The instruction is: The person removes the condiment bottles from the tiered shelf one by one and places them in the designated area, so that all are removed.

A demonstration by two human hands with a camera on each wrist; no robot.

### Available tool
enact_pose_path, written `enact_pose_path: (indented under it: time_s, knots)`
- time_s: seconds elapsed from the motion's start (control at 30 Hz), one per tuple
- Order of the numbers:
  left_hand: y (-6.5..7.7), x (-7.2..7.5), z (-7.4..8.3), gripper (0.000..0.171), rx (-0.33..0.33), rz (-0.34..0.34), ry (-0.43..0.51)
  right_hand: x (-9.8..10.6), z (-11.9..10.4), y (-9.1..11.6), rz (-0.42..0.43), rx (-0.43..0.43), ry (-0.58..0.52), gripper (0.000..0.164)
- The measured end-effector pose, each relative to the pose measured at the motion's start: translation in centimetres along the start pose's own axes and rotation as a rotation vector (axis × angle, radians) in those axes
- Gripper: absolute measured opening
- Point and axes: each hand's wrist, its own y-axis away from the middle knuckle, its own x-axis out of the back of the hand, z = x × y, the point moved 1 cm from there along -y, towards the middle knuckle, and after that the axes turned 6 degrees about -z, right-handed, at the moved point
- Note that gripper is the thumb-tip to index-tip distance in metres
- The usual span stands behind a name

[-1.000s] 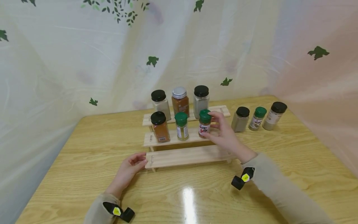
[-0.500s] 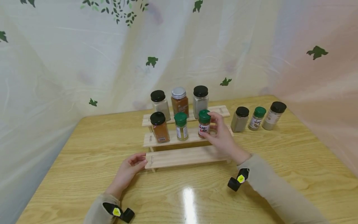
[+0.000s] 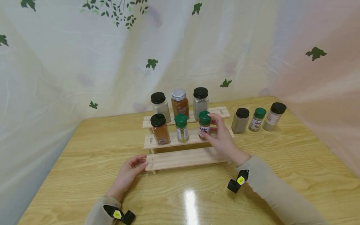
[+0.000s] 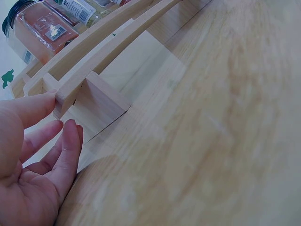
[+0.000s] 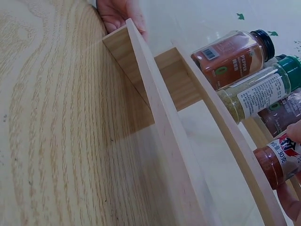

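My right hand point(image 3: 224, 139) grips a small green-lidded spice jar point(image 3: 204, 127), upright at the right part of the middle tier of a wooden three-tier rack point(image 3: 185, 158). In the right wrist view the red-filled jar point(image 5: 277, 162) has its base right at the shelf edge. To its left on that tier stand another green-lidded spice jar point(image 3: 182, 129) and a black-lidded jar of orange-brown powder point(image 3: 161, 132). My left hand point(image 3: 127, 173) holds the left end of the lowest tier, thumb and fingertips at the board's corner point(image 4: 63, 96).
On the top tier are two black-lidded jars point(image 3: 201, 103) with a silver-lidded jar point(image 3: 180, 104) between them. Right of the rack, a black-lidded jar point(image 3: 240, 122), a green-lidded jar point(image 3: 257, 120) and a taller shaker point(image 3: 274, 117) stand on the wooden table point(image 3: 281, 162). A patterned curtain point(image 3: 112, 62) hangs behind.
My right forearm has shifted slightly left, while the hand stays on the green-lidded spice jar at the same spot. My left hand has not moved from the rack.
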Motion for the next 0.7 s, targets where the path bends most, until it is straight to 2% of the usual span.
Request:
enact_pose_path:
  time_s: [0.7]
  knots:
    - [-0.16, 0.04, -0.39, 0.043, 0.002, -0.001, -0.008, 0.50, -0.22, 0.90, 0.033, 0.002, -0.027, 0.066]
